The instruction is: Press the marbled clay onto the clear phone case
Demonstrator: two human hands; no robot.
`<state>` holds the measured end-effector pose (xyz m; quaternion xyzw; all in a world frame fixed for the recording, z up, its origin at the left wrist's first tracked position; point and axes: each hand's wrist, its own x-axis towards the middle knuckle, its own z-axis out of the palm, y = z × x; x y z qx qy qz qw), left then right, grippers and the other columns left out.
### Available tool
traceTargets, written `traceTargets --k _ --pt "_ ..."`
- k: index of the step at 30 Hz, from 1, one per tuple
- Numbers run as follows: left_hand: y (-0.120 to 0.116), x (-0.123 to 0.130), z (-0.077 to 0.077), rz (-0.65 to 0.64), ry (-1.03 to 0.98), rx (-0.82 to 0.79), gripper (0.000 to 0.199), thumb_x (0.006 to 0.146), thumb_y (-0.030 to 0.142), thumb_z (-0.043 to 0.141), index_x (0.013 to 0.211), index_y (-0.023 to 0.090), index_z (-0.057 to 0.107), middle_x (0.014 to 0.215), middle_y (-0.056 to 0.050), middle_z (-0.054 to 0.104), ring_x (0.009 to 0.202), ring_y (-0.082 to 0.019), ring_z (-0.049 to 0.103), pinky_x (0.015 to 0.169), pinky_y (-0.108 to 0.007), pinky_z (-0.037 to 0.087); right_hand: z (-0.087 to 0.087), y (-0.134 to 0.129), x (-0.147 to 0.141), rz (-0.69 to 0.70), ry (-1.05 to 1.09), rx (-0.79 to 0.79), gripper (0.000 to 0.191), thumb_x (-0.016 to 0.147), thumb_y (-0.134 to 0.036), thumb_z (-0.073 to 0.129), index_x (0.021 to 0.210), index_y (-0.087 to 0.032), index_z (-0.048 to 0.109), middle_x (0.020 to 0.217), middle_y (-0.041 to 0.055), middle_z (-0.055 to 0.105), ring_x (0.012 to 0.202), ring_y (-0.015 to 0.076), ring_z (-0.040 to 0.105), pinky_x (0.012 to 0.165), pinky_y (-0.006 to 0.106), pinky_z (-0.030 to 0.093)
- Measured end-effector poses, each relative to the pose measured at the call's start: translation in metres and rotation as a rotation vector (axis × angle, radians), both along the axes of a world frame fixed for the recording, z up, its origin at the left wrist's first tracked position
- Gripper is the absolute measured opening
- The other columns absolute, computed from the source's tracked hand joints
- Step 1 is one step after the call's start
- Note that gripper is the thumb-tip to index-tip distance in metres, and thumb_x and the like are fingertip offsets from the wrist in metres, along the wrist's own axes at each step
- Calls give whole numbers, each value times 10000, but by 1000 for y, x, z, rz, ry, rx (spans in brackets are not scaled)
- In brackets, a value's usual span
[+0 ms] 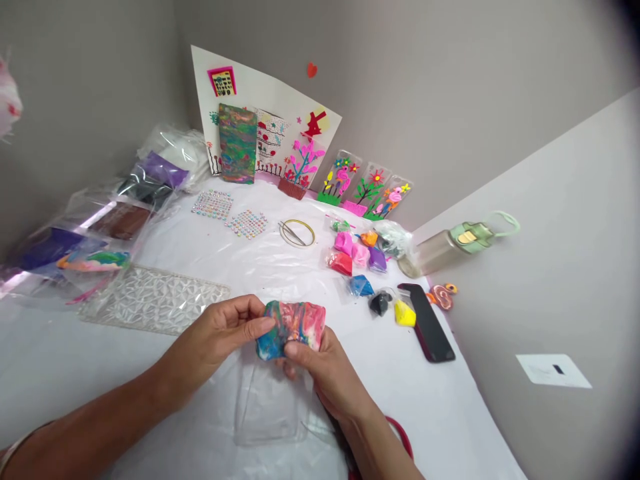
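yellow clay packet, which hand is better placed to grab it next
Probably the right hand: it is nearer the yellow clay packet, while the left hand is farther off. Both hold the marbled clay slab, so the left would keep it.

Marbled clay slab [296, 321], roughly rectangular, blue-green to red, between left hand [226, 328] and right hand [327, 367]

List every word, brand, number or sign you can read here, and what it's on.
Nothing readable in this view.
Yellow panel on the poster: black marks, too small to read.
White wall plate: faint marks, too blurred to read.
Held marbled clay: no lettering visible.
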<state>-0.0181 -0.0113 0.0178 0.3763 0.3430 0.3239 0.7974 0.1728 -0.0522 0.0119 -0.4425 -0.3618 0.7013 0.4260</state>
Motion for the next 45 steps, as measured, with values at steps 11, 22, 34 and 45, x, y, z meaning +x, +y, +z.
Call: traceTargets --k 11,22,34,45 --pt "-3 3 7 -68 -164 -74 179 896 401 756 923 225 746 856 13 747 838 -133 654 873 -251 497 -1 8 5 -72 157 -126 390 791 -476 849 947 -137 735 652 -12 621 469 52 454 451 150 382" --pt "-4 -1 10 -60 -175 -93 185 884 372 759 865 194 713 832 11 693 821 -131 621 829 -249 495 2 5 3 -43 158 -21 419 765 -486 862 1019 -171 756 829 37 708 684 131 618 646 228 527" --pt "-1 -9 7 -319 35 78 200 875 377 693 814 207 606 751 39 577 710 -124 505 662 -223 389 28 -2 13 32 -291 183 297 787 -344 868 1024 -212 747 864 6 674 829 159 610 807 283 480" --pt "8 -16 10 -103 508 512 197 871 457 694 925 273 736 922 14 743 914 -211 671 826 -274 476 8 -4 0 21 -56 -93 260 777 -374 865 890 -160 769 748 9 724 661 116 637 694 233 506"
